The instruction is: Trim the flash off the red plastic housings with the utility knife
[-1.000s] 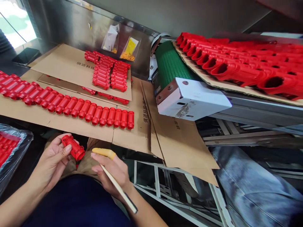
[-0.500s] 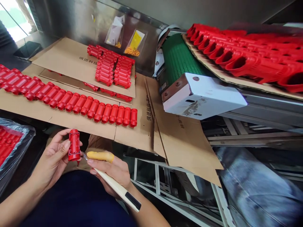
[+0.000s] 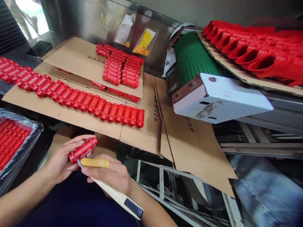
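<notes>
My left hand is closed around a red plastic tubular part, tilted with its upper end to the right and its dark-outlined face turned up. In my right hand is a cream-handled knife with a dark patch near its butt. A yellow finger cot covers my right index finger. The short blade meets or nearly meets the lower end of the red part; exact contact cannot be made out. Beyond my hands, a long row of similar red parts lies on cardboard.
More red parts rest on a stacked cardboard sheet. On the right, a green-belt conveyor with a white metal end carries red parts. A plastic-lined bin stands left. Someone's denim-clad leg is at lower right.
The red part has turned from upright to slanting, its top leaning right. My right hand and the knife have shifted slightly left and down, bringing the blade to its lower end. The camera view has shifted left.
</notes>
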A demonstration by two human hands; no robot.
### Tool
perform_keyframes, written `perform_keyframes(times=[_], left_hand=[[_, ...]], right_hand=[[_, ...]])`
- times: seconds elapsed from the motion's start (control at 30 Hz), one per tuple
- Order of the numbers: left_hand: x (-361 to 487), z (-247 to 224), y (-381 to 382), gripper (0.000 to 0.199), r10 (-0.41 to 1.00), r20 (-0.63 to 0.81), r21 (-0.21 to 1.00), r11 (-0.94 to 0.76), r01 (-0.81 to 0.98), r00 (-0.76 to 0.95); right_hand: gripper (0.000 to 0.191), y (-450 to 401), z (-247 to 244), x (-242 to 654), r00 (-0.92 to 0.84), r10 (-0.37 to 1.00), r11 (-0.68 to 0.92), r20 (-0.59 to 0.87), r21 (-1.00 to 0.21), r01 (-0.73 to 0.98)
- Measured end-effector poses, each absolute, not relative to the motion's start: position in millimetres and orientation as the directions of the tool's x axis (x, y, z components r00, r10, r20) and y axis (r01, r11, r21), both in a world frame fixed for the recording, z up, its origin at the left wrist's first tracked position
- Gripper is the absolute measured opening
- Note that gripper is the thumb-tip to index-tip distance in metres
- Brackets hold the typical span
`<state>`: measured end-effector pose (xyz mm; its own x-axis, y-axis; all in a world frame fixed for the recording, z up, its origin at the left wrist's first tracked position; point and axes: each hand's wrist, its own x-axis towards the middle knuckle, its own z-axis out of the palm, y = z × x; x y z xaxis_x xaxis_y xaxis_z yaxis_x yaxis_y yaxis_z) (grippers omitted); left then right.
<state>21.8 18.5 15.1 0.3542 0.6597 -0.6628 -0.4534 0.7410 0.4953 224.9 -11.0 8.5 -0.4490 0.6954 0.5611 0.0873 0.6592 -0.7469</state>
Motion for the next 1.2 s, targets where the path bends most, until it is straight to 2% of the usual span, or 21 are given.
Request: perform_keyframes(times=[0.17,0.4,0.6,0.73,0.83,0.9,0.97,1.0,1.07,1.13,1.2], left_hand=[[21.8,11.6,17.9,0.044,0.665,-0.657,0.498,0.737,-0.457,0.356],[22.5,11.3,17.0,0.042,0.664,-0.66,0.493,0.735,-0.466,0.35],[23.7,13.4,16.9,0.041,0.666,-0.673,0.507,0.731,-0.456,0.32],[23.2,10.4,15.5,0.042,0.667,-0.675,0.514,0.731,-0.449,0.315],[23.3,6.0,15.9,0.041,0.654,-0.69,0.498,0.74,-0.453,0.309],[23.6,4.0,16.8,0.042,0.668,-0.677,0.503,0.726,-0.47,0.309],[23.7,3.9,17.5,0.045,0.714,-0.634,0.54,0.684,-0.491,0.297],[23.4,4.4,17.6,0.047,0.745,-0.608,0.572,0.651,-0.5,0.274],[22.1,5.7,16.5,0.05,0.823,-0.54,0.667,0.547,-0.506,0.177],[19.6,6.7,14.0,0.048,0.897,-0.439,0.769,0.404,-0.496,0.049],[16.5,6.8,10.6,0.043,0.941,-0.337,0.839,0.281,-0.466,-0.04]], right_hand=[[0.035,-16.1,1.6,228.9,-0.485,0.732,0.601,0.479,-0.789,0.129],[0.032,-12.4,6.5,222.9,-0.431,0.698,0.661,0.572,-0.746,0.08],[0.029,-14.8,4.9,222.6,-0.416,0.726,0.635,0.547,-0.766,0.102],[0.018,-13.9,9.9,222.5,-0.493,0.769,0.533,0.407,-0.834,0.142],[0.026,-9.9,24.9,223.6,-0.56,0.792,0.413,0.244,-0.889,0.197],[0.025,-8.9,33.1,225.5,-0.626,0.742,0.422,0.24,-0.893,0.157],[0.02,-10.3,34.0,227.0,-0.665,0.672,0.484,0.325,-0.873,0.062],[0.018,-11.8,31.4,227.2,-0.636,0.668,0.511,0.387,-0.86,0.013],[0.016,-15.4,22.0,226.1,-0.474,0.756,0.508,0.452,-0.861,-0.012],[0.017,-18.6,11.3,223.8,-0.252,0.861,0.468,0.442,-0.882,0.05],[0.024,-20.6,3.4,221.2,-0.148,0.886,0.46,0.44,-0.874,0.155]])
